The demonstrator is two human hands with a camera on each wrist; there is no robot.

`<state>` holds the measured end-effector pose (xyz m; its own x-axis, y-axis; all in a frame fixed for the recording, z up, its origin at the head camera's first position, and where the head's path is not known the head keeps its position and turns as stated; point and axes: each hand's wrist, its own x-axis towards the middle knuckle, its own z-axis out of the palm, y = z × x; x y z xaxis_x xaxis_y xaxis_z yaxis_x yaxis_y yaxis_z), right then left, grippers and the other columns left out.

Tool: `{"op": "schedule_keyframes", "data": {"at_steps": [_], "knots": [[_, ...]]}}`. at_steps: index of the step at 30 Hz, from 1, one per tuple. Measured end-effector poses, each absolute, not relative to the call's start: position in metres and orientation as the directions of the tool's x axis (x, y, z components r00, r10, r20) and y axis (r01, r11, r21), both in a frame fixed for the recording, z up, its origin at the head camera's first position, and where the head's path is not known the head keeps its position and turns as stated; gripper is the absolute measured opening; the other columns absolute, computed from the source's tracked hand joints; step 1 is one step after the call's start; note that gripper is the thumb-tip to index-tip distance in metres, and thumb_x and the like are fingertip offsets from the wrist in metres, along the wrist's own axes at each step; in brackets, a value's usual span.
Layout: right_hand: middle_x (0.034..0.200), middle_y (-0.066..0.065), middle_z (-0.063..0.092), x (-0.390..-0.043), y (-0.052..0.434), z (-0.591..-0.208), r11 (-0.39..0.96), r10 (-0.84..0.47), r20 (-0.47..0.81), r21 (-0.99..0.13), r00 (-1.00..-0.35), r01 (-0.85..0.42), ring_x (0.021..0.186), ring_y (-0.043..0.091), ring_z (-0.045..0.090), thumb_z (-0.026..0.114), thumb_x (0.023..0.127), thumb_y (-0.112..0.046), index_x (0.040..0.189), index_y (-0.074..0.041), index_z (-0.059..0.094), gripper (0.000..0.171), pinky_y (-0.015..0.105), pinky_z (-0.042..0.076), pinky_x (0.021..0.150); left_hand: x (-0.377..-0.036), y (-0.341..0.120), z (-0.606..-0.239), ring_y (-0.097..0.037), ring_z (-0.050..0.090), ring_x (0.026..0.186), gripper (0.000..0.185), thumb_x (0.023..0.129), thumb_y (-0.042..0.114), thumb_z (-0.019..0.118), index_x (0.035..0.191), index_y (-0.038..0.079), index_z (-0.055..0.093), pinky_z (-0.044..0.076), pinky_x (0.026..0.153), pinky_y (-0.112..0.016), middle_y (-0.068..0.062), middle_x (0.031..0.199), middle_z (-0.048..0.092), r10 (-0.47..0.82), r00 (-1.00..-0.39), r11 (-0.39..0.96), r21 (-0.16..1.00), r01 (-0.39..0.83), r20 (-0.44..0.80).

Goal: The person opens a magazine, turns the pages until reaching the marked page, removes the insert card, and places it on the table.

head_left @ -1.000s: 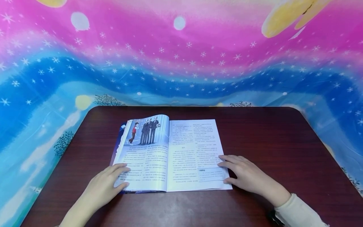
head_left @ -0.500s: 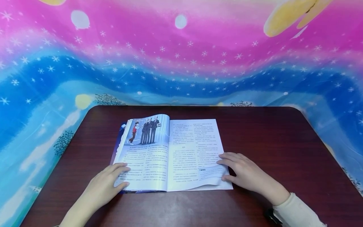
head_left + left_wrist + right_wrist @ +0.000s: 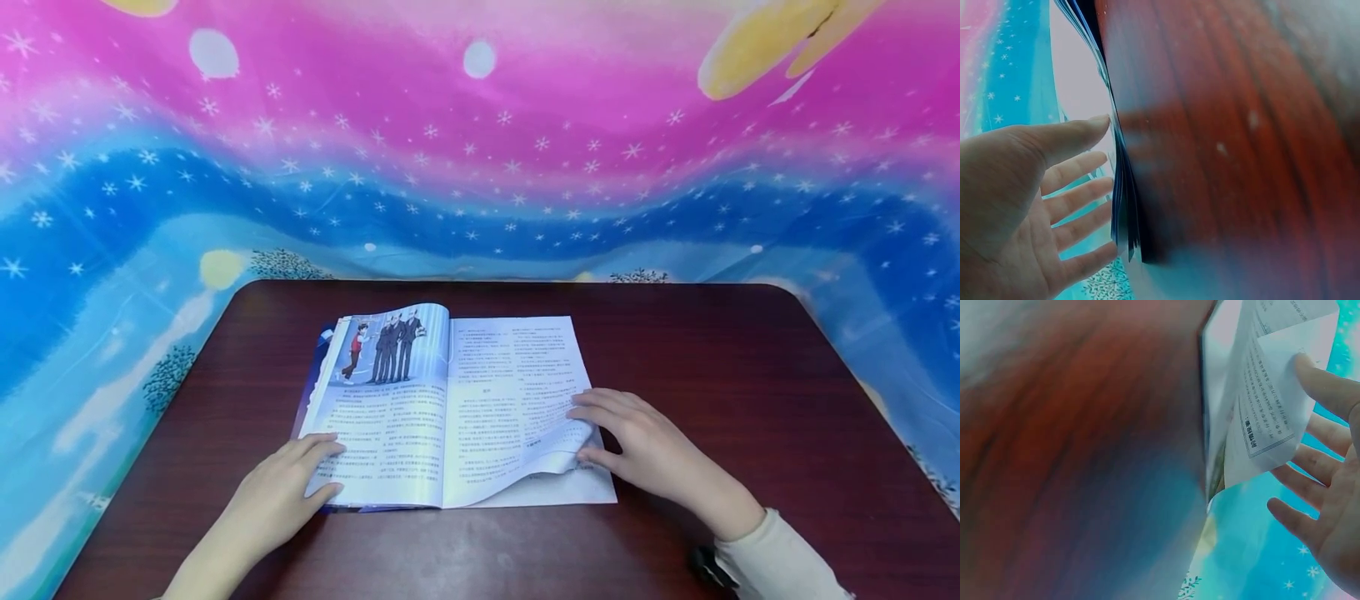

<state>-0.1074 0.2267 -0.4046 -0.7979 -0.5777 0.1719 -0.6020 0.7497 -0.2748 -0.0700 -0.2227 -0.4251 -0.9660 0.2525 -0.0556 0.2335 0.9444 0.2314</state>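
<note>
From the head view, an open magazine point(image 3: 442, 408) lies flat near the middle of the dark wooden desk point(image 3: 750, 392), in front of a bright starry backdrop point(image 3: 480, 150). The left hand point(image 3: 277, 492) rests with straight fingers on the lower corner of the left page, likely to keep the spread from sliding or springing shut. The right hand point(image 3: 645, 450) sits at the lower outer corner of the right page, where the top leaf point(image 3: 551, 437) curls up off the sheet beneath, its thumb under the raised corner and its fingers on top.

In the left wrist view, the left hand point(image 3: 1029, 206) is open, fingers spread against the stacked page edges.

In the right wrist view, the right hand point(image 3: 1322, 481) has its thumb pressed to the lifted leaf point(image 3: 1272, 406) while the other fingers stay loose and apart behind it.
</note>
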Motion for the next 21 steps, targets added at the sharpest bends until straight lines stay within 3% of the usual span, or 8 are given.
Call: {"op": "schedule_keyframes", "data": {"at_steps": [11, 21], "knots": [[0.130, 0.005, 0.063, -0.112, 0.217, -0.395, 0.710, -0.558, 0.293, -0.314, -0.776, -0.630, 0.128, 0.025, 0.051, 0.085, 0.079, -0.027, 0.124, -0.011, 0.069, 0.051, 0.049, 0.038, 0.107, -0.067, -0.220, -0.424, -0.038, 0.055, 0.122, 0.048, 0.081, 0.024, 0.083, 0.123, 0.006, 0.067, 0.045, 0.098, -0.058, -0.017, 0.132, 0.059, 0.272, -0.960, 0.940, 0.234, 0.250, -0.068], [0.124, 0.003, 0.065, -0.113, 0.202, -0.382, 0.724, -0.531, 0.369, -0.270, -0.763, -0.634, 0.125, 0.025, 0.053, 0.085, 0.077, -0.033, 0.116, -0.013, 0.071, 0.046, 0.048, 0.039, 0.106, -0.065, -0.197, -0.413, -0.028, 0.061, 0.117, 0.036, 0.087, 0.021, 0.078, 0.121, 0.013, 0.069, 0.049, 0.096, -0.052, -0.005, 0.127, 0.064, 0.304, -0.952, 0.904, 0.301, 0.302, 0.043]]}}
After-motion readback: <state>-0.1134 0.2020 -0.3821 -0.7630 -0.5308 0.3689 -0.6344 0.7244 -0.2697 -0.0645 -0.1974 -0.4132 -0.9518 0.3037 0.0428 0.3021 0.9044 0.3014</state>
